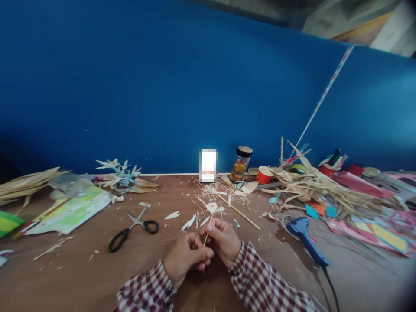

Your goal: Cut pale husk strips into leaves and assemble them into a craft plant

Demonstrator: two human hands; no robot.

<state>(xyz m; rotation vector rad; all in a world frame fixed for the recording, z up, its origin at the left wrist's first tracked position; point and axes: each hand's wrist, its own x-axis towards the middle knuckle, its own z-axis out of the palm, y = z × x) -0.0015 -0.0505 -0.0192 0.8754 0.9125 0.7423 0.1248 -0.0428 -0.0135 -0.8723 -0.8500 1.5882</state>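
Note:
My left hand [187, 258] and my right hand [224, 240] are close together low in the middle of the view. Both pinch a thin pale stem [206, 239] between thumb and fingers, the right hand higher up. Pale petal-like pieces [212, 208] show at the stem's upper end; whether they are joined to it I cannot tell. Loose pale leaf shapes [189, 222] lie just beyond my hands. To the left rest open scissors [136, 223] with black handles. A blue glue gun [307, 240] lies to the right, its cord running towards me.
Shavings and a thin stick [238, 212] lie ahead. Farther back stand a lit phone-like screen [208, 165], a black-lidded jar [240, 164] and a red cup [264, 174]. Dried husk strips [325, 190] pile up at right; a painted sheet [74, 212] lies left. A blue partition [162, 86] rises behind.

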